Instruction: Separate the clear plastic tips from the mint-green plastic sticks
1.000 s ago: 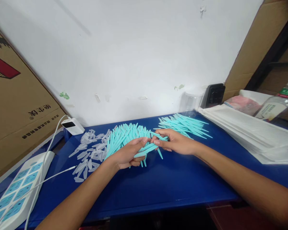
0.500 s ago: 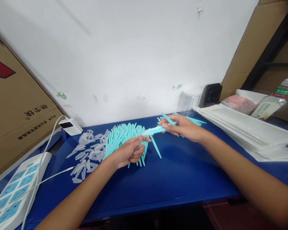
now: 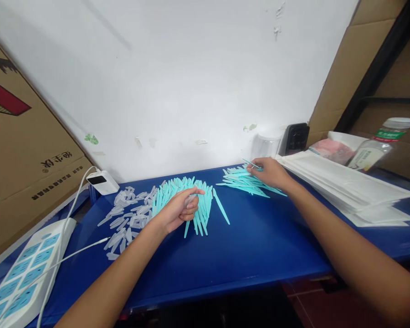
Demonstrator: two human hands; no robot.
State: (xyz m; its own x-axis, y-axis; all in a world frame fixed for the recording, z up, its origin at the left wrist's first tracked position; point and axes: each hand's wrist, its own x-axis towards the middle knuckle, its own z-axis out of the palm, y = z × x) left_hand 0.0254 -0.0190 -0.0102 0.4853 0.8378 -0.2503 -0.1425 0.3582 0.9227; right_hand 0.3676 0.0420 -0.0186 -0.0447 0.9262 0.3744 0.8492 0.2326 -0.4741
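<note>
My left hand [image 3: 182, 209] hovers in front of a heap of slim turquoise eyebrow razors [image 3: 172, 193]. Its lower fingers are curled, with the thumb and index finger stretched to the right; whatever lies in the curl is hard to make out. One razor [image 3: 221, 207] lies apart, just right of this heap. At the back right, my right hand [image 3: 264, 169] is over a second pile of turquoise razors [image 3: 244, 182], its fingers pinched on a thin turquoise razor [image 3: 252, 164]. Translucent caps [image 3: 133, 212] are scattered left of the first heap.
A white power strip [image 3: 30, 273] and a charging cable lie at the left, near a white device [image 3: 103, 182]. White paper sleeves [image 3: 348, 182] are stacked at the right. Behind stand a clear jar [image 3: 268, 145], a black object [image 3: 296, 138] and a plastic bottle [image 3: 372, 146].
My right hand has moved right and back from near my left fingertips to the right pile. The capped razor has left its fingers; a thin razor stays there. My left hand has barely moved.
</note>
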